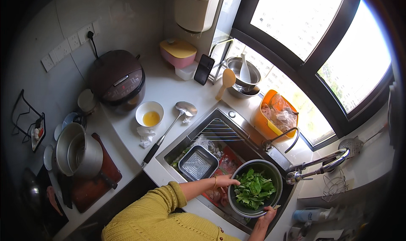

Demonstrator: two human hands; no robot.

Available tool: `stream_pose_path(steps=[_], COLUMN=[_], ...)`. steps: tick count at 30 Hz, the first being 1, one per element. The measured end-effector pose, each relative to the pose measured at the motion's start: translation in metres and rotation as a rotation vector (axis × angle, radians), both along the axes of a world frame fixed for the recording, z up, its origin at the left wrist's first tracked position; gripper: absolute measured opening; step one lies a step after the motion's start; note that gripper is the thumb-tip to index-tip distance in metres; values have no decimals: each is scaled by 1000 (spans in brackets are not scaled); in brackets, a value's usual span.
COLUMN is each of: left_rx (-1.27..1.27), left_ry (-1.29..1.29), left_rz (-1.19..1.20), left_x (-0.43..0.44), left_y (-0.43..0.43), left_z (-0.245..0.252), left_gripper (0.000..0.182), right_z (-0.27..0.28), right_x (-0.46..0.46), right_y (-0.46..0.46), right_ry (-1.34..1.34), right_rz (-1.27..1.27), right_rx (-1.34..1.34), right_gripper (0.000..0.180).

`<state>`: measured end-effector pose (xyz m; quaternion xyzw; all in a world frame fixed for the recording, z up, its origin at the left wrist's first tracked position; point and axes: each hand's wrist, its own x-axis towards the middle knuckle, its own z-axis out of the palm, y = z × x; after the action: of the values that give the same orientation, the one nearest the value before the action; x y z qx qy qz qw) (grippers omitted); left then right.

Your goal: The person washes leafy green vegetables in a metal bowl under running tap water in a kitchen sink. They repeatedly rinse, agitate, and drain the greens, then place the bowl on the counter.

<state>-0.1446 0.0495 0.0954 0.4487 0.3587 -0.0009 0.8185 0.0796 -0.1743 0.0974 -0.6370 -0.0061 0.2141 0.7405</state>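
Observation:
Both of my hands grip the rim of a round metal basin (279, 184) over the right part of the sink (165, 155). Chopped green leafy vegetables (255, 187) lie in the basin. My left hand (226, 180) holds its left side, thumb over the rim. At the lower right edge, my right hand (269, 214) grips the rim, with a small pale piece near the fingers. A square metal tray (198, 163) sits in the sink beside the basin, left of it. Under the basin, a red item (230, 160) is partly hidden.
A chrome faucet (317, 169) reaches close to the basin's right side. An orange bin (257, 117) with plastic bags stands behind the sink. On the counter are a ladle (163, 134), a bowl with yellow liquid (150, 114) and a rice cooker (117, 79). A wire rack (222, 130) spans the sink.

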Motion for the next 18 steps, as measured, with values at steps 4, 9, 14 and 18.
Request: stream_pose_path(steps=[4,9,14,18], left_rx=[-268,-363,-364,-341], left_ry=[-25,33,2,43], left_rz=[-113,-81,83,154], left_x=[13,23,27,34], left_y=[-14,-30,-44,-48], left_z=[-14,-15,-3,8], left_gripper=[32,22,19,17], right_z=[21,34,80,107], right_x=[12,46,53,-5], right_y=[5,12,10,42], right_ry=[-28,-303,-609,-711], right_rz=[93,198,-54,-185], right_rx=[35,-103,-278,41], right_gripper=[41,30,46,45])
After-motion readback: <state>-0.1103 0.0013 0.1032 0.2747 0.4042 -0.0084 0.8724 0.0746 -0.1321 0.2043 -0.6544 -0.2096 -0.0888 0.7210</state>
